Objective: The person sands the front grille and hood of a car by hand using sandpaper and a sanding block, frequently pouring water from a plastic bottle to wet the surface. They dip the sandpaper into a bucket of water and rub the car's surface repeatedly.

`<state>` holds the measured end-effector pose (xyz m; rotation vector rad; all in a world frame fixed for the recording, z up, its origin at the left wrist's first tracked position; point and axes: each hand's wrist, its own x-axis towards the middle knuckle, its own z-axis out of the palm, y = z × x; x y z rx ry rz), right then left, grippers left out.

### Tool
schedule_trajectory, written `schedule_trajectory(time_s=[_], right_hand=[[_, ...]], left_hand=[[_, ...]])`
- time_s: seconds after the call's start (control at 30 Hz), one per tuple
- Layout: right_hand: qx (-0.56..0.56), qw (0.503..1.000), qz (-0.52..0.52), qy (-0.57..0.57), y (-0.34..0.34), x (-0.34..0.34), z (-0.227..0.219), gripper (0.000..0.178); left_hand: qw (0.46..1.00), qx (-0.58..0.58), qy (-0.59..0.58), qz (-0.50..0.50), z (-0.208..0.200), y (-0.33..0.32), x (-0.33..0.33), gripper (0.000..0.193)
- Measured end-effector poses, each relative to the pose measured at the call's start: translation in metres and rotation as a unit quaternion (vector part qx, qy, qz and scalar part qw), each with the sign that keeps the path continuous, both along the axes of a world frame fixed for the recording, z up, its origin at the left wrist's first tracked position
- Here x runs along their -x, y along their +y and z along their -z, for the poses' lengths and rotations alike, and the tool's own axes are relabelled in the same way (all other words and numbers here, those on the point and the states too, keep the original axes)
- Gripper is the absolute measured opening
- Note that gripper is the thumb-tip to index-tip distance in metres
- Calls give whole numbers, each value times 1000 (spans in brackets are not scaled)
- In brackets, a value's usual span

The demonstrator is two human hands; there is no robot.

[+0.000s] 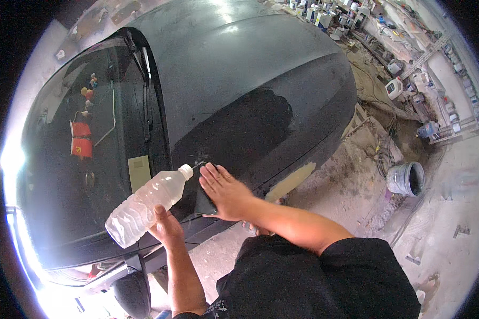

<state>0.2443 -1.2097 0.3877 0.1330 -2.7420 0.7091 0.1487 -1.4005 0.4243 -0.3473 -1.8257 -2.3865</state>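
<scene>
My left hand is closed round the lower side of a clear ribbed plastic bottle with a white cap. The bottle is tilted, its cap toward the car, and a thin stream of water comes out near my right fingertips. My right hand presses with straight fingers on a black flat pad, its thumb along the near edge; most of the pad is hidden under the palm. The pad rests on the dull dark grey car's fender edge, beside the hood. A wet, darker patch spreads over the panel beyond my hand.
The windshield and wiper lie to the left, with a side mirror below. A beige filler patch marks the fender. A bucket stands on the dusty floor at right. Cans and a white jug crowd the wall.
</scene>
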Motion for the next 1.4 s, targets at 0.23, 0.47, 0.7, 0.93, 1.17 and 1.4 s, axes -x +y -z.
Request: schedule_trajectory(time_s=[0.23,0.47,0.7,0.93,1.17,1.4], right_hand=[[-68,978,188,-61,162,27,5,94],[-5,993,-115,35,39,51,-10,88],[-92,991,69,-66,152,72,-3,92],[-56,980,-188,-22,26,63,-20,96],[-109,991,-27,-68,105,118,-32,88],[-115,967,-203,-102,61,120,-33,88]], left_hand=[[998,16,43,-47,-13,9,-13,76],[993,38,54,-95,-15,29,-19,72],[989,43,55,-129,-8,13,-24,77],[989,10,34,-141,8,18,-1,82],[993,-25,1,-114,15,10,4,85],[987,24,32,-156,27,3,9,85]])
